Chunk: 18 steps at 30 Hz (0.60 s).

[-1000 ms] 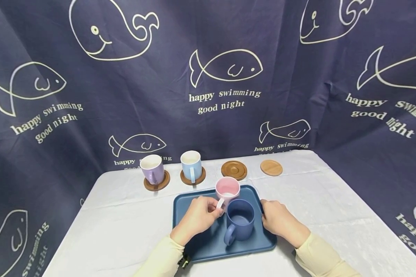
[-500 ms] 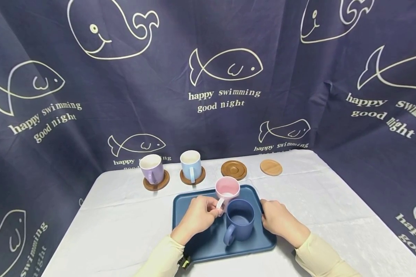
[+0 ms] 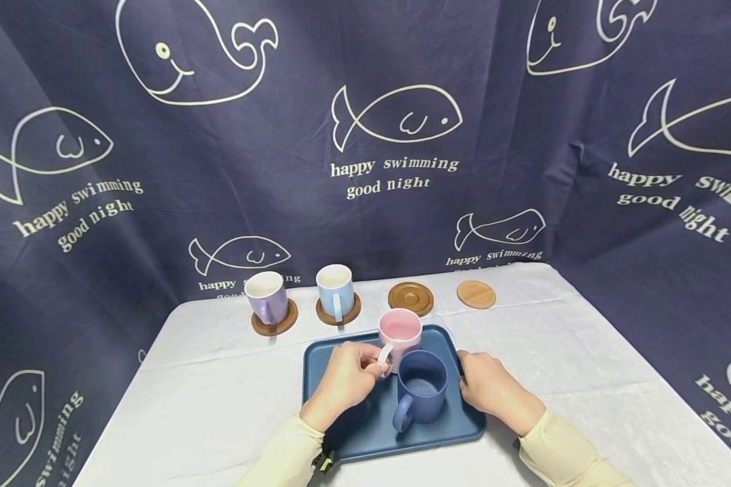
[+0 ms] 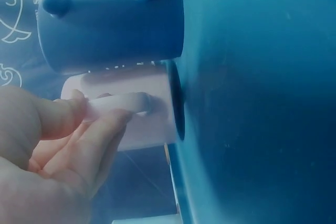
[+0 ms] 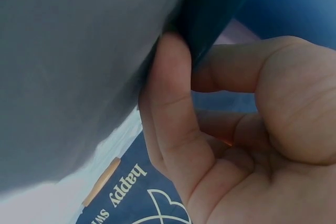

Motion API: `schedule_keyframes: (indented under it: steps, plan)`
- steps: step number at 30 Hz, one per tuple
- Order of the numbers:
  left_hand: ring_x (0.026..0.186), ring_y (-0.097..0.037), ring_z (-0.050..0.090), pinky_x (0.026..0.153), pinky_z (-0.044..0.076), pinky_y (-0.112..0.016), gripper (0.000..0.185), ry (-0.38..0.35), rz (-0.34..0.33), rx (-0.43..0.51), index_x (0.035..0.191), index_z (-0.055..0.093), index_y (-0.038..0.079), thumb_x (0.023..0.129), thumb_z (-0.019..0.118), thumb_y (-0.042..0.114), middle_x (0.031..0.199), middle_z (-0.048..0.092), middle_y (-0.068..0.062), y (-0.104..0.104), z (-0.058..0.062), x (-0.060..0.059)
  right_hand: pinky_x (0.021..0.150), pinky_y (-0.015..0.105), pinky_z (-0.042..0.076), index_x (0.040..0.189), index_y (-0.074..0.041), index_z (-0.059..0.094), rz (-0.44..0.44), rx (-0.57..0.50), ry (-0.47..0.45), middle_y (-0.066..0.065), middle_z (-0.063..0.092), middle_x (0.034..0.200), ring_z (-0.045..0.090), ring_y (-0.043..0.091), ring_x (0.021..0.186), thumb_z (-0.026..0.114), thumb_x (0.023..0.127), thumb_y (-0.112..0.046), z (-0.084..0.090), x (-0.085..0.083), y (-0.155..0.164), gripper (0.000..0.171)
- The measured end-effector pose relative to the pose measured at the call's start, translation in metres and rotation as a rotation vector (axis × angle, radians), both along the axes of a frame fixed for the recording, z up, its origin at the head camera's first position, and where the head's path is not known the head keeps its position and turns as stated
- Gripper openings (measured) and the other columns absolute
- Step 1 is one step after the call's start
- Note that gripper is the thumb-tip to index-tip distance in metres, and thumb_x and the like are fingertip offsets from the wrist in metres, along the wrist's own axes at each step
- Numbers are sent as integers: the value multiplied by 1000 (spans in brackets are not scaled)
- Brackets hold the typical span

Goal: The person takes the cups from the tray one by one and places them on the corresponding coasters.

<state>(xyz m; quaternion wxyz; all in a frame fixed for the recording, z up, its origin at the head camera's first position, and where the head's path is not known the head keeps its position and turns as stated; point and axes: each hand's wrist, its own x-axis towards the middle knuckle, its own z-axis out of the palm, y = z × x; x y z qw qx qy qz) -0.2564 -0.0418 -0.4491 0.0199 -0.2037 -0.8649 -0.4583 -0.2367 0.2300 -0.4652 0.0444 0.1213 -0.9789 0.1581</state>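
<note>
Pink mug [image 3: 400, 333] handle pinched by left hand [image 3: 347, 379]; right hand [image 3: 490, 387] grips tray [image 3: 365, 419] rim, fingertips hidden.

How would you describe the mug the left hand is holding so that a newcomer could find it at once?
On the white table lies a blue tray carrying two mugs. Take the farther one, the pink mug, whose handle the left hand pinches; the dark blue mug beside it is untouched.
</note>
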Motion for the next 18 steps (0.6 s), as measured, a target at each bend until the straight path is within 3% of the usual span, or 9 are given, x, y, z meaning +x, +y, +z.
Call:
schedule_keyframes:
  steps: [9, 18]
  plan:
    - [61, -1, 56, 55, 44, -20, 12, 65, 7, 43, 85, 81, 11, 90, 75, 2, 72, 74, -1, 0, 9, -6, 61, 45, 52, 92, -3, 64, 4, -3, 3, 7, 63, 72, 64, 22, 69, 71, 83, 0, 0, 0, 0, 12]
    - [62, -3, 56, 55, 44, -21, 11, 137, 64, 62, 86, 82, 14, 89, 77, 4, 72, 74, 3, 5, 28, -19, 61, 45, 52, 91, -4, 64, 0, 3, -4, 7, 62, 71, 63, 22, 69, 71, 83, 0, 1, 0, 0, 12]
